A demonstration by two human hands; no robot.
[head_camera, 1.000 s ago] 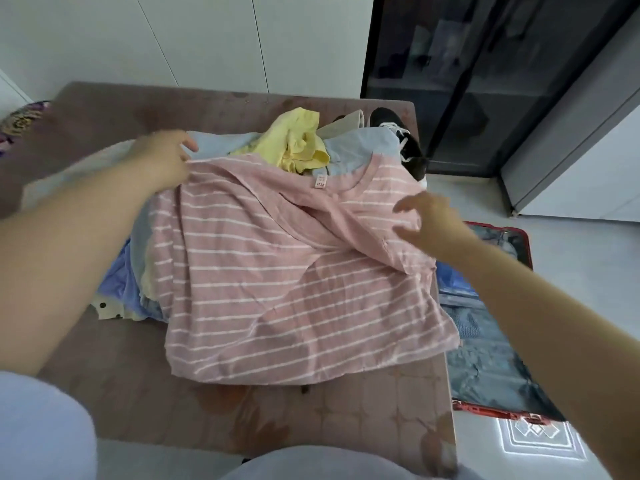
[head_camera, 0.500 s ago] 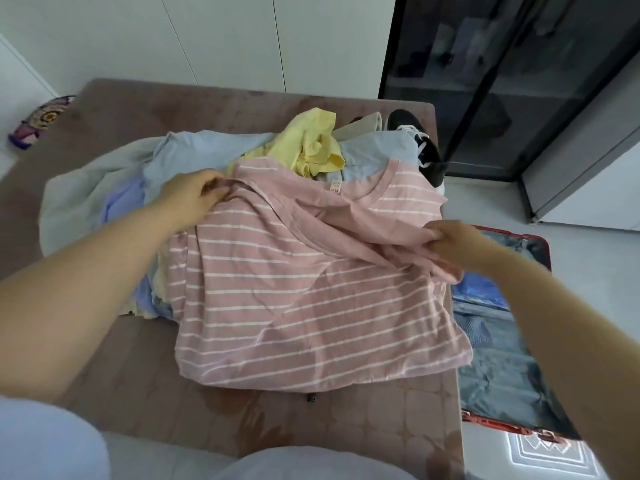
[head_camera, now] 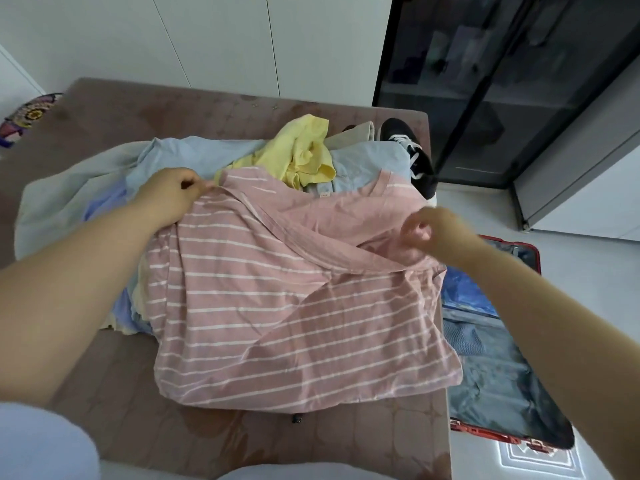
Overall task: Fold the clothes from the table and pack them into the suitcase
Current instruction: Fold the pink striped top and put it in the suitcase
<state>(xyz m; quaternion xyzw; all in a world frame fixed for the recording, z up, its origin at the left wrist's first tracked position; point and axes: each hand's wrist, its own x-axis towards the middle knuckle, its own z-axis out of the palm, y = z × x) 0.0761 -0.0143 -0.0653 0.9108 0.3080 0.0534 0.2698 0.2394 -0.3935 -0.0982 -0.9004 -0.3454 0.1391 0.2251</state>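
A pink T-shirt with white stripes [head_camera: 277, 323] lies spread on top of a pile of clothes on the brown table [head_camera: 104, 109]. My left hand [head_camera: 169, 195] pinches the shirt's left shoulder edge. My right hand [head_camera: 429, 233] hovers at the right shoulder with curled fingers, and a folded pink sleeve lies under it; whether it still grips the cloth is unclear. A yellow garment [head_camera: 304, 150] and a light blue one [head_camera: 194, 157] lie behind the shirt. The open red suitcase [head_camera: 495, 434] sits on the floor at the right, with a blue item [head_camera: 464, 296] inside.
A black sneaker with white laces [head_camera: 408, 150] lies at the table's far right corner. A dark glass cabinet [head_camera: 502, 81] stands behind the suitcase. White cupboard doors [head_camera: 207, 39] line the back wall. A patterned cushion [head_camera: 27, 116] shows at the far left.
Both hands moved inward from the shirt's outer edges. The sleeves are folded across the chest, and the right hand has loosened from its pinch on the right sleeve.
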